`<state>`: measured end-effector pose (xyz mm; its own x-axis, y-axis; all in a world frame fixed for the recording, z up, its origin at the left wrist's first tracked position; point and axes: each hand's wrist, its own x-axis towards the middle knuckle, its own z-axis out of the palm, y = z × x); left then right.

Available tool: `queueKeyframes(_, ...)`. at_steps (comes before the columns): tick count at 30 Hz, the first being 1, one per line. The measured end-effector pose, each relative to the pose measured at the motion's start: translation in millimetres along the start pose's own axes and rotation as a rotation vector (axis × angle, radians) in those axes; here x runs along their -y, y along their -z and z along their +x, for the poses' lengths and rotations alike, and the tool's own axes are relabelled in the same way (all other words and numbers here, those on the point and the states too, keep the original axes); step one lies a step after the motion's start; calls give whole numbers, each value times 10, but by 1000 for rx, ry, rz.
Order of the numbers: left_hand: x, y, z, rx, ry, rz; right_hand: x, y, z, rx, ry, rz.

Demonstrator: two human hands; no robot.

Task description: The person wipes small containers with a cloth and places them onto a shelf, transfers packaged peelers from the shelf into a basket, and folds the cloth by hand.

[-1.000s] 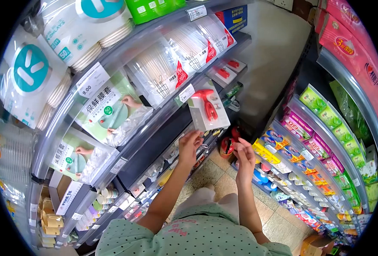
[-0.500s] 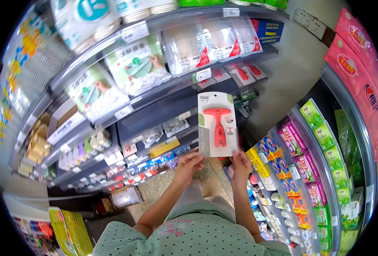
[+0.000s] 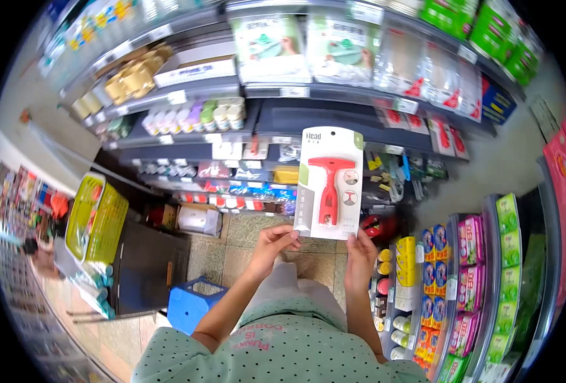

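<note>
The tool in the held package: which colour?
The tool is red, clearest in the head view.

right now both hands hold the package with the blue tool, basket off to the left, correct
The head view shows a red tool, not blue; the left hand and right hand do hold the package, and the basket is off left.

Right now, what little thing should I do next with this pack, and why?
I'd probably turn the pack over to see its back. Its printed front, with the red tool, faces you, and your left hand and right hand each pinch a bottom corner, so one could let go while the other turns it.
</note>
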<state>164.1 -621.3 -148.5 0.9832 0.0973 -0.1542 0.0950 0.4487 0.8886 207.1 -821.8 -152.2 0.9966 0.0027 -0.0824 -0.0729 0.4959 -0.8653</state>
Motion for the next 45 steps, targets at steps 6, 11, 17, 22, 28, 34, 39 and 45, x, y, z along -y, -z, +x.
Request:
queueKeyframes(6, -192, 384, -459, -191, -155, -32, -176, -505, -99, 224, -127, 0)
queueKeyframes(11, -315, 868, -971, -383, -274, -167, -550, -1142, -192, 484, -238, -58)
queueKeyframes(17, -580, 1375, -1484, -562, -376, -215, -950, -1884, -501, 633, -383, -6)
queueKeyframes(22, -735, 1920, -1810, -652, -473, -245, -1224, -2503, -802, 749, -464, -30)
queueKeyframes(28, -1107, 2679, -2172, -737, -539, -341, -1666, -3191, -1131, 903, -458, -111)
queueKeyframes(34, -1413, 3547, -2501, -898, -697, -306, -1995, -3808, -1427, 972, -523, -183)
queueKeyframes(39, -1615, 4228, -2794, -1103, -762, -250, -2201, -4163, -1693, 1027, -550, -140)
queueKeyframes(45, -1686, 5034, -3078, -1320, -777, -296, -2413, -4388, -1907, 1036, -587, -139)
